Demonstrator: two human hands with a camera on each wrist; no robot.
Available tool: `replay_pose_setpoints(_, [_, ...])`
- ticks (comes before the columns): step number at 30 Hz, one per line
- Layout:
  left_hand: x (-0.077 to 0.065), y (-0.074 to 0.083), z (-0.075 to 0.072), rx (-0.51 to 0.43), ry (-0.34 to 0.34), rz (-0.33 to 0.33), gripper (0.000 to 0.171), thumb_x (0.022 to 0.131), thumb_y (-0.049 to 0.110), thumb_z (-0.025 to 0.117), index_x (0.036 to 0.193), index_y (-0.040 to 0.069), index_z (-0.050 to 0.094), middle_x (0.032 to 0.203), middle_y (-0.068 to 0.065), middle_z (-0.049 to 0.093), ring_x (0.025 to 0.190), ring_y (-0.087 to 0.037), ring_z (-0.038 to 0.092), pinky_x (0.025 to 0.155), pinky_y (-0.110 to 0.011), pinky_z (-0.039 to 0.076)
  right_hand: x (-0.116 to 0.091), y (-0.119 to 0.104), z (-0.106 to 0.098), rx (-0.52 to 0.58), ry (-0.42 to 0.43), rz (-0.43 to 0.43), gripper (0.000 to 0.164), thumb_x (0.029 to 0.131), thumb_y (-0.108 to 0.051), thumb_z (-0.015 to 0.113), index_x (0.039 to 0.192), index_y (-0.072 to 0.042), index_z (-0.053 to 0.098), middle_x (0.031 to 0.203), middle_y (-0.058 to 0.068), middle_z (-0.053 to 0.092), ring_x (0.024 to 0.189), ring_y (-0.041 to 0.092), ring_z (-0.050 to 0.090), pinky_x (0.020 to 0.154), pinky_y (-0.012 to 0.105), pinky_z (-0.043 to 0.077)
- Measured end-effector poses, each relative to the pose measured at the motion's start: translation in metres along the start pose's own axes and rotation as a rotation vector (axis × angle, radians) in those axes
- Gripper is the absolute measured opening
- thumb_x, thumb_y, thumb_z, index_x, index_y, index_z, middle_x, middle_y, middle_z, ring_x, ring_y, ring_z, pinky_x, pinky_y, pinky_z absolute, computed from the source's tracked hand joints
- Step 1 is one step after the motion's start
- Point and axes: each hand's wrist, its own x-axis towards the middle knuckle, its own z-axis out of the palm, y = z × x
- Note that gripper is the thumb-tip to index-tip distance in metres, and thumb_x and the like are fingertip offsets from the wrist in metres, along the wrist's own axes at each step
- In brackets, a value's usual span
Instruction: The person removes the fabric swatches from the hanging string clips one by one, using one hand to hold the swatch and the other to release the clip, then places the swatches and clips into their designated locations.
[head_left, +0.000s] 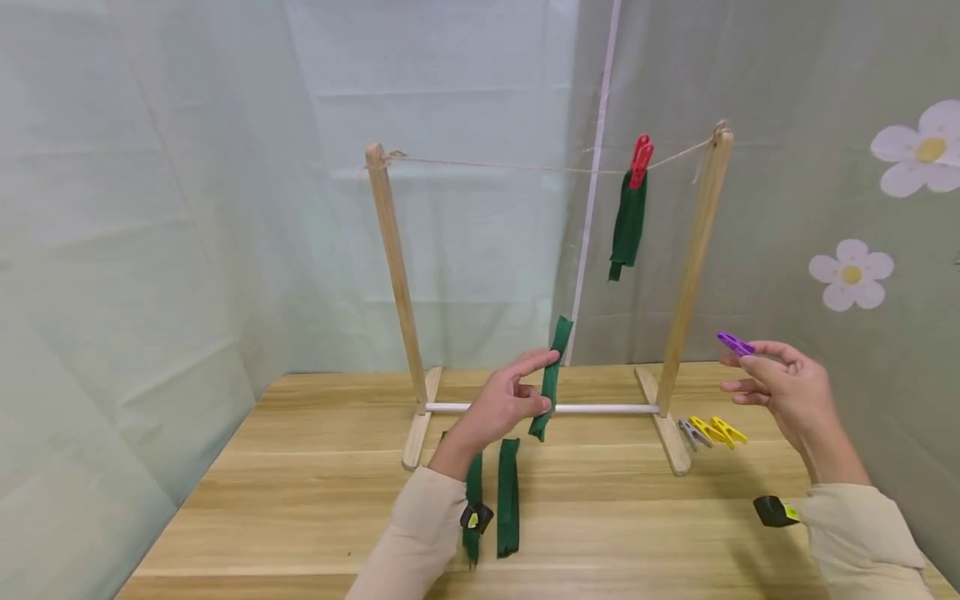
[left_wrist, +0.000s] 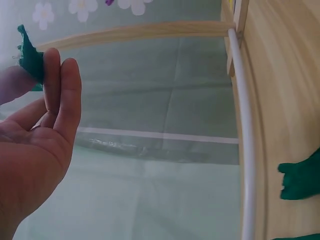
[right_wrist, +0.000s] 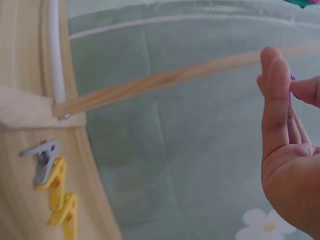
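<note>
Left hand (head_left: pixel 504 404) pinches a green fabric strip (head_left: pixel 553 379) between thumb and fingers, holding it roughly upright above the tabletop (head_left: pixel 300 500) and below the twine line (head_left: pixel 502 165). Right hand (head_left: pixel 787 387) pinches a purple clothespin (head_left: pixel 735 343) between thumb and fingertips, out to the right of the wooden rack's right post (head_left: pixel 693 275). From the line, nearer that post than the left post (head_left: pixel 397 275), hangs 1 green strip (head_left: pixel 628 221) gripped at its top by a red clothespin (head_left: pixel 641 162). A white rod (head_left: pixel 607 408) joins the posts low down. Beside the right foot (head_left: pixel 663 421) lie 1 gray clothespin (right_wrist: pixel 46 159) and 2 yellow clothespins (right_wrist: pixel 60 187), close together. Nearer the person, 2 more green strips (head_left: pixel 508 500) lie side by side on the tabletop, 1 partly hidden by the left sleeve (head_left: pixel 420 525).
</note>
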Motion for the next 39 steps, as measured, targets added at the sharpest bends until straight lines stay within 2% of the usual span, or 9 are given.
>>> replay_pose_setpoints(7, [-0.014, -0.011, 0.007, -0.044, -0.020, -0.060, 0.064, 0.097, -0.006, 0.061, 0.155, 0.005, 0.039, 0.164, -0.009, 0.023, 0.079, -0.013, 0.065, 0.081, -0.026, 0.051, -0.011, 0.020, -0.027, -0.062, 0.115, 0.005, 0.009, 0.100, -0.003, 0.062, 0.106, -0.004, 0.055, 0.089, 0.010, 0.075, 0.067, 0.026, 0.074, 0.060, 0.034, 0.059])
replay_pose_setpoints(10, [-0.019, -0.017, 0.009, -0.031, 0.008, -0.087, 0.064, 0.097, -0.007, 0.060, 0.155, 0.004, 0.038, 0.163, -0.010, 0.024, 0.082, -0.014, 0.067, 0.081, -0.027, 0.050, -0.014, 0.029, -0.042, -0.113, 0.171, 0.036, 0.010, 0.099, -0.003, 0.064, 0.104, -0.006, 0.056, 0.085, 0.007, 0.075, 0.064, 0.023, 0.073, 0.059, 0.033, 0.059])
replay_pose_setpoints(15, [-0.027, -0.028, 0.010, 0.019, 0.116, -0.136, 0.064, 0.096, -0.008, 0.059, 0.156, 0.007, 0.039, 0.163, -0.009, 0.027, 0.070, -0.014, 0.059, 0.072, -0.028, 0.045, -0.016, 0.045, -0.067, -0.301, 0.224, 0.157, 0.015, 0.098, -0.008, 0.067, 0.107, -0.005, 0.056, 0.081, -0.001, 0.072, 0.065, 0.020, 0.072, 0.059, 0.032, 0.059])
replay_pose_setpoints(19, [-0.029, -0.035, 0.011, 0.007, 0.147, -0.193, 0.064, 0.096, -0.006, 0.057, 0.156, 0.008, 0.039, 0.164, -0.010, 0.025, 0.076, -0.015, 0.064, 0.080, -0.033, 0.053, -0.017, 0.057, -0.082, -0.446, 0.255, 0.275, 0.024, 0.097, -0.011, 0.068, 0.110, 0.000, 0.051, 0.079, -0.002, 0.071, 0.065, 0.019, 0.072, 0.061, 0.033, 0.059])
replay_pose_setpoints(20, [-0.030, -0.037, 0.011, 0.005, 0.147, -0.215, 0.064, 0.095, -0.005, 0.057, 0.156, 0.008, 0.039, 0.163, -0.011, 0.025, 0.078, -0.016, 0.066, 0.083, -0.036, 0.054, -0.018, 0.061, -0.085, -0.470, 0.255, 0.303, 0.026, 0.097, -0.011, 0.068, 0.112, 0.001, 0.050, 0.079, -0.001, 0.071, 0.066, 0.019, 0.072, 0.062, 0.034, 0.059])
replay_pose_setpoints(22, [-0.032, -0.041, 0.014, 0.006, 0.144, -0.266, 0.064, 0.095, -0.005, 0.056, 0.156, 0.009, 0.039, 0.148, -0.027, 0.043, 0.081, -0.017, 0.068, 0.086, -0.042, 0.055, -0.020, 0.068, -0.091, -0.516, 0.254, 0.342, 0.028, 0.098, -0.012, 0.067, 0.114, 0.003, 0.050, 0.080, 0.001, 0.070, 0.067, 0.019, 0.071, 0.063, 0.035, 0.060])
replay_pose_setpoints(27, [-0.036, -0.051, 0.020, 0.001, 0.132, -0.353, 0.062, 0.095, -0.005, 0.057, 0.154, 0.004, 0.041, 0.132, -0.035, 0.052, 0.078, -0.020, 0.068, 0.081, -0.046, 0.057, -0.024, 0.082, -0.103, -0.597, 0.257, 0.390, 0.039, 0.100, -0.013, 0.061, 0.127, 0.008, 0.043, 0.080, 0.003, 0.068, 0.066, 0.017, 0.070, 0.064, 0.035, 0.060])
replay_pose_setpoints(32, [-0.040, -0.053, 0.023, -0.011, 0.080, -0.415, 0.060, 0.096, 0.000, 0.058, 0.153, -0.002, 0.039, 0.142, -0.027, 0.047, 0.081, -0.023, 0.068, 0.079, -0.045, 0.058, -0.028, 0.090, -0.107, -0.721, 0.268, 0.413, 0.047, 0.100, -0.015, 0.061, 0.132, 0.013, 0.039, 0.072, 0.004, 0.066, 0.055, 0.016, 0.065, 0.053, 0.033, 0.058])
replay_pose_setpoints(39, [-0.042, -0.055, 0.028, 0.032, 0.020, -0.502, 0.054, 0.099, 0.006, 0.059, 0.149, -0.004, 0.044, 0.150, -0.024, 0.043, 0.107, -0.039, 0.065, 0.103, -0.057, 0.042, -0.026, 0.094, -0.107, -0.850, 0.260, 0.414, 0.044, 0.094, -0.013, 0.066, 0.123, 0.014, 0.046, 0.066, 0.006, 0.060, 0.052, 0.018, 0.062, 0.048, 0.034, 0.055])
